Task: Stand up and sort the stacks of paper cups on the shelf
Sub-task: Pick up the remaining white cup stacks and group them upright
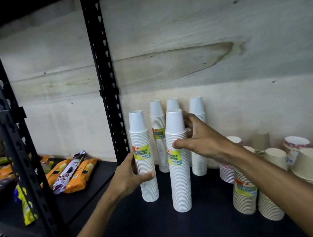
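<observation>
We grip two upright stacks of white cups on the black shelf (149, 232): our left hand (129, 176) wraps the left stack (143, 157), our right hand (199, 138) pinches the front stack (178, 166) near its top. Three more white stacks (196, 132) stand behind against the plywood wall (202, 49), while beige stacks (246, 196) and patterned cups (297, 143) crowd the right. Left of the black post (103, 65), snack packets (72, 174) lie on the neighbouring shelf.
</observation>
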A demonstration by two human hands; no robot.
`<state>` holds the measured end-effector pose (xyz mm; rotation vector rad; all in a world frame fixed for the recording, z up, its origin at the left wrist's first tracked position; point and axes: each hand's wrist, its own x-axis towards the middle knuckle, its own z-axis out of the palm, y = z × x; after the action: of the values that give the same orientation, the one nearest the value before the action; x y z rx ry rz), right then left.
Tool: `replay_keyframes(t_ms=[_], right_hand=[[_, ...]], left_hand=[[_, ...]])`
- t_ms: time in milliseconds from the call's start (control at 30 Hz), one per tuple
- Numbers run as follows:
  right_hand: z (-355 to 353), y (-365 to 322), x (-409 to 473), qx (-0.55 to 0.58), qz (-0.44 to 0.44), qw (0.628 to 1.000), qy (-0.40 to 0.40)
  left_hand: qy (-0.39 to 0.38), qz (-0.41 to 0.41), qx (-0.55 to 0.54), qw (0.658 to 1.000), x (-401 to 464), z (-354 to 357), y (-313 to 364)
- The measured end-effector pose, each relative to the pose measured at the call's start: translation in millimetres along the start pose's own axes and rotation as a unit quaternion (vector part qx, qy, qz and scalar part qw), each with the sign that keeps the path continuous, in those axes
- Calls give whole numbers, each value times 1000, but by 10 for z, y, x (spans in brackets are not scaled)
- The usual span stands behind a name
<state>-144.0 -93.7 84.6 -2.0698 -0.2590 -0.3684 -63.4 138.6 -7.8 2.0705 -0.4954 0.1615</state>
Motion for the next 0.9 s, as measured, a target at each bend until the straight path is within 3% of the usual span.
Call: replay_keyframes(t_ms=[200, 400, 533, 900], right_hand=[[244, 244, -156, 21, 27, 999, -15], [520, 703, -425, -38, 79, 995, -42], [709, 951, -532, -103, 95, 990, -6], [905, 1071, -402, -121, 103, 984, 83]], left_hand=[[-16, -7, -17, 1000, -51, 53, -93], [-13, -21, 0, 1000, -165, 171, -271], [6, -18, 4, 1000, -218, 254, -321], [56, -15, 16, 998, -71, 427, -396]])
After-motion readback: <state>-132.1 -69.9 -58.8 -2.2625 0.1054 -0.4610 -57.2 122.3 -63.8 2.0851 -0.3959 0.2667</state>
